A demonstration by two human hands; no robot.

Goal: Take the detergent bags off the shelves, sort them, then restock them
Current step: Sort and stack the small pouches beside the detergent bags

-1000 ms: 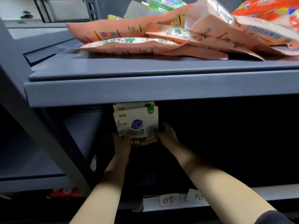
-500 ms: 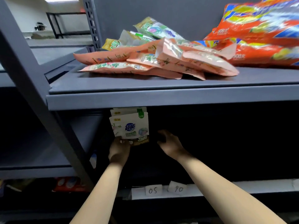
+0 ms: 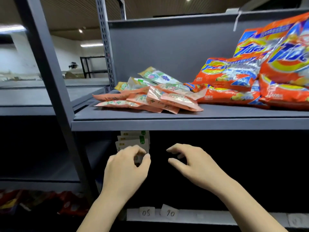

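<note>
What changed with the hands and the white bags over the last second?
The right hand let go of the white bags and drew back to the right, fingers loosely curled, empty. The left hand stays at the bags' lower front. The bags still stand upright under the upper shelf.

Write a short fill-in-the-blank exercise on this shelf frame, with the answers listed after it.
1. The left hand grips the stack of white pouches; the right hand holds ____.
2. The pink pouches lie on the ____ shelf.
3. The orange Tide bags sit to the ____ of the pink pouches.
4. The paper label left of the "90" label reads ____.

Answers: nothing; upper; right; 05
</note>
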